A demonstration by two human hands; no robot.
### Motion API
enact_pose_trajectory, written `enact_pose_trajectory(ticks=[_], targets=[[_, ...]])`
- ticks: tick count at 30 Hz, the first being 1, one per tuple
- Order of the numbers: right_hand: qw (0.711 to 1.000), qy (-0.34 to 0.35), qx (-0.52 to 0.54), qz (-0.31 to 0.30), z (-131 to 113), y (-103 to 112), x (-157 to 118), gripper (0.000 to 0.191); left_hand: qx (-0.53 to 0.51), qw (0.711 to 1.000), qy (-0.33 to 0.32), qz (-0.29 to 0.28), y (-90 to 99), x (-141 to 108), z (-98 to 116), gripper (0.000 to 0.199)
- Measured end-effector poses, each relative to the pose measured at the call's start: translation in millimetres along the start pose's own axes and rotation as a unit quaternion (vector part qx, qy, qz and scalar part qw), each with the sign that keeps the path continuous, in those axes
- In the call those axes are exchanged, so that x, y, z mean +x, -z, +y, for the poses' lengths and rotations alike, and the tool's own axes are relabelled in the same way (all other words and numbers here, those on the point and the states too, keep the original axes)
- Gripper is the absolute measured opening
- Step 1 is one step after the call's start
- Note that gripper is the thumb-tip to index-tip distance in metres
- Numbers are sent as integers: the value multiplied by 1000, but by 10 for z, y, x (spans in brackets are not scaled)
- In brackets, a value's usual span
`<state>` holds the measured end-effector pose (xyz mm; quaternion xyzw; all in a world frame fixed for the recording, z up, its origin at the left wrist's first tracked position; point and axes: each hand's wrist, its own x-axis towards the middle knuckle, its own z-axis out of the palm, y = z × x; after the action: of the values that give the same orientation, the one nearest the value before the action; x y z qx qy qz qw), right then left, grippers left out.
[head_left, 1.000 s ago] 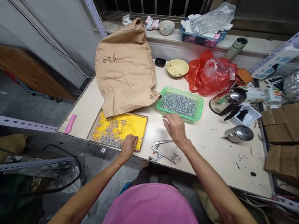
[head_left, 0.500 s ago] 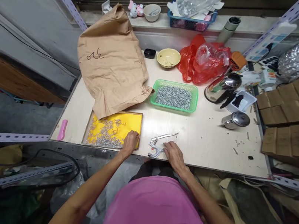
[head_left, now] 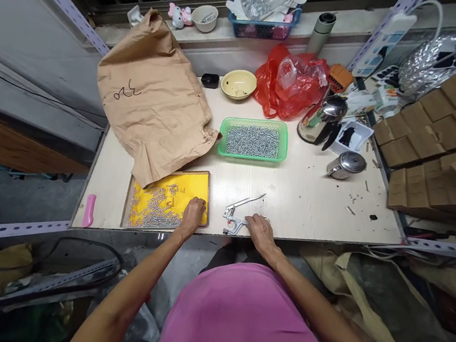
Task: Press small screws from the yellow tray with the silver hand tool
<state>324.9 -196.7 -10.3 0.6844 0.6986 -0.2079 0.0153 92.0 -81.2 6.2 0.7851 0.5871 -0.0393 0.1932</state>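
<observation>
My left hand (head_left: 193, 215) rests at the right side of a shallow tray (head_left: 208, 199) lined with yellow, its fingers pressed together near the rim. Whatever those fingers pinch is too small to make out. Many small metal pins (head_left: 154, 208) lie scattered over the left part of the lining. Beside the tray, a pair of silver snap pliers (head_left: 237, 222) lies on the table with its handles spread. My right hand (head_left: 261, 231) has its fingers closed on the end of the lower handle. Farther back, a green plastic basket (head_left: 256, 124) holds many similar metal pins.
A large brown paper bag (head_left: 153, 97) overlaps the tray's back left corner. Behind the basket are a yellow bowl (head_left: 238, 85) and red plastic bags (head_left: 287, 85). A kettle (head_left: 321, 119) and metal jug (head_left: 346, 166) stand right. A pink-handled object (head_left: 89, 211) lies far left.
The head view has turned slightly, so the table's things appear shifted left. Both hands keep nearly the same places, left at the tray and right at the pliers.
</observation>
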Motion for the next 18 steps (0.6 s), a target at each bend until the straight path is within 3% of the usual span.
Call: enact_pose_trajectory(ticks=[6,13,18], targets=[[1000,0,-2,20,-1,-69,-3,23,43,999,-14,7,-52,-59,-21,25],[1000,-8,-2,27,-4,-93,-6,25,28,998,42,29,-57,-136,-83,24],[1000,-9,-3,22,-10,-78,-3,25,-103,991,72,54,49,-162,92,19]])
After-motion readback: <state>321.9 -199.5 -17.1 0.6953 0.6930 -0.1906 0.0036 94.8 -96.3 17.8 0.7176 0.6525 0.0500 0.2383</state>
